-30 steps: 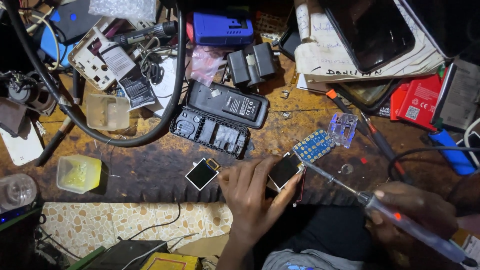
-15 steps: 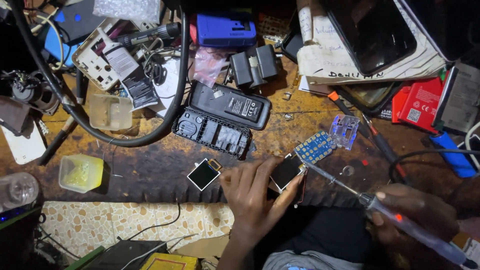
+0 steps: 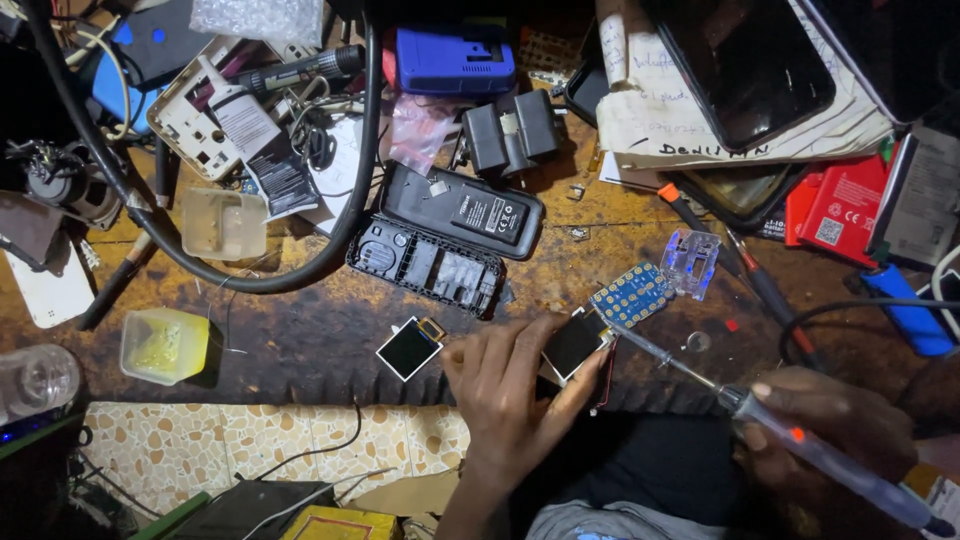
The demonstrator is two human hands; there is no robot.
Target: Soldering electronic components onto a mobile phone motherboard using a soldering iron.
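Lower centre, left hand: my left hand (image 3: 505,385) rests on the tabletop (image 3: 300,330) edge, its grip closed with thumb and fingers pinching a small dark display module (image 3: 573,343) just right of frame centre.
Lower right, right hand: my right hand (image 3: 835,420) has its grip wrapped around a soldering iron (image 3: 800,445); I see the thin tip slanting up-left and meeting the module's right edge.
Just left of my left hand: a second small square screen (image 3: 408,348) lies flat on the worn wood, near the fingers but apart from them.
Just above the iron tip: a blue keypad board (image 3: 631,294) with a clear plastic piece (image 3: 691,263) beside it on the right.
Centre: an opened black phone shell (image 3: 425,262) with a black back cover (image 3: 462,208) lying partly over it.
Left edge: a yellow-green plastic tub (image 3: 163,345), and further up a clear tub (image 3: 222,223).
Sweeping through the left half: a thick black cable (image 3: 330,240) curving around the clutter.
Right side: red packets (image 3: 835,210) and screwdrivers (image 3: 730,255).
Top of frame: a blue box (image 3: 455,60), grey battery blocks (image 3: 512,130), and written paper (image 3: 690,125) under a dark phone (image 3: 750,65).
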